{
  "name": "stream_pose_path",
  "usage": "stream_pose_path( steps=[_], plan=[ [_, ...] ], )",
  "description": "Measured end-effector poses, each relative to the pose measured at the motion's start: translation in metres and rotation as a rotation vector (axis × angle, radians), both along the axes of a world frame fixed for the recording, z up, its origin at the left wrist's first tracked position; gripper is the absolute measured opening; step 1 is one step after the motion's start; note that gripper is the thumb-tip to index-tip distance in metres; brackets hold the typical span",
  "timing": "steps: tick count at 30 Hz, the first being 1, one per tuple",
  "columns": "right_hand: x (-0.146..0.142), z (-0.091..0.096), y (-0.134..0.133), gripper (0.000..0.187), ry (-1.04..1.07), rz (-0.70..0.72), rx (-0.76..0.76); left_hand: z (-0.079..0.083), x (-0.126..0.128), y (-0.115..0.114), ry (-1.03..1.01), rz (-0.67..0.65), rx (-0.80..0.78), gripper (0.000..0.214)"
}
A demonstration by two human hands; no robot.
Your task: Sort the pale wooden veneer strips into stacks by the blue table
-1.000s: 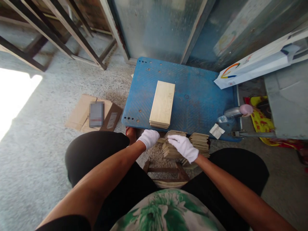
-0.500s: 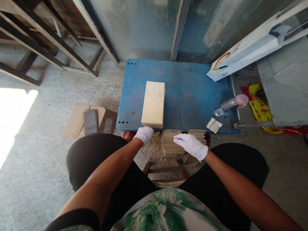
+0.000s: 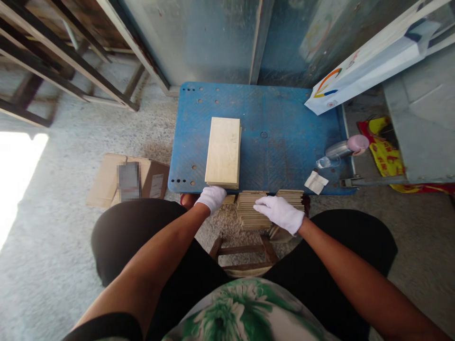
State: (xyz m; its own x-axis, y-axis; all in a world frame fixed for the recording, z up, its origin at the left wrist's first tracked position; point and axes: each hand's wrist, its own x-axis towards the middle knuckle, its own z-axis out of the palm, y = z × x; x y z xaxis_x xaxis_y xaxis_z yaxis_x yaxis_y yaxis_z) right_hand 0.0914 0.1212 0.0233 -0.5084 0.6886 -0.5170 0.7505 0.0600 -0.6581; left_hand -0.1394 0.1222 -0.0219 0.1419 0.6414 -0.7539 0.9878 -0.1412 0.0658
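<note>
A stack of thin, pale wooden boards (image 3: 223, 150) lies on the blue plastic table (image 3: 284, 137), its near end close to the front edge. My left hand (image 3: 212, 198), in a white glove, is closed just below that end; whatever its fingers may hold is hidden. Lower down, at the front of the table, two groups of similar boards are packed side by side with their edges up. Over the left group of edge-up boards (image 3: 250, 215) reach the stretched fingers of my gloved right hand (image 3: 279, 213). Its palm partly covers the right group (image 3: 293, 196).
A crumpled white tissue (image 3: 316, 182) and a metal bottle with a pink lid (image 3: 337, 149) are at the table's right side. Behind them leans a white paper bag (image 3: 359, 61). A cardboard box (image 3: 101, 182) is on the floor at left. A wooden stool (image 3: 245, 251) stands between my knees.
The camera view has shifted slightly. Both hands keep nearly the same places by the boards. The top board sits a little further left over those beneath it.
</note>
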Motion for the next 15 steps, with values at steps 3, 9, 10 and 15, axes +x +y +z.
stream_pose_path(
  steps=[3, 9, 10, 15],
  plan=[
    [0.000, -0.002, 0.001, 0.026, -0.011, 0.018, 0.000, 0.003, 0.001, 0.001, 0.002, 0.006, 0.015, 0.031],
    [-0.001, -0.005, 0.004, 0.026, -0.041, 0.033, 0.004, 0.015, 0.006, -0.002, -0.002, -0.005, 0.090, 0.040],
    [-0.001, -0.005, 0.004, 0.026, -0.043, 0.035, 0.005, 0.017, 0.007, -0.003, -0.014, -0.009, 0.105, 0.041],
    [-0.003, -0.005, 0.006, 0.027, -0.064, 0.050, 0.005, 0.029, 0.011, -0.005, -0.175, -0.001, 0.185, 0.042]
  ],
)
